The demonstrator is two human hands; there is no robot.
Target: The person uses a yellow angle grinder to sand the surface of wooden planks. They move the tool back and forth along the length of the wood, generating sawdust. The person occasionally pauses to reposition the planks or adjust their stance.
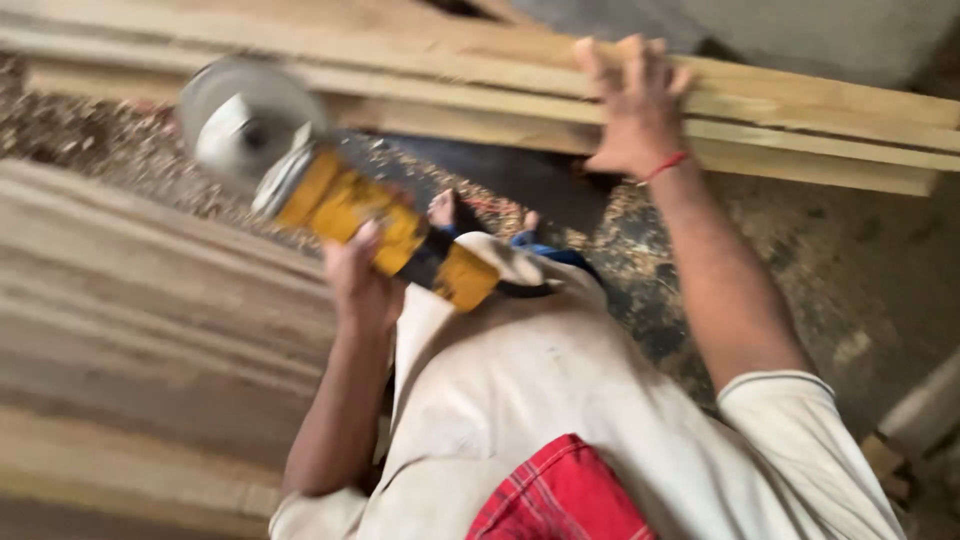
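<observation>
My left hand [360, 275] grips the yellow-bodied angle grinder w/ grey disc [330, 190] over the floor, right hand [632, 110] spread flat on stacked pale wooden planks [800, 120]; I'd keep disc away from legs & grip firm

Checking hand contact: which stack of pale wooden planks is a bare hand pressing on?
The upper stack of pale planks; the right hand lies flat on it. The left stack is untouched.
</observation>
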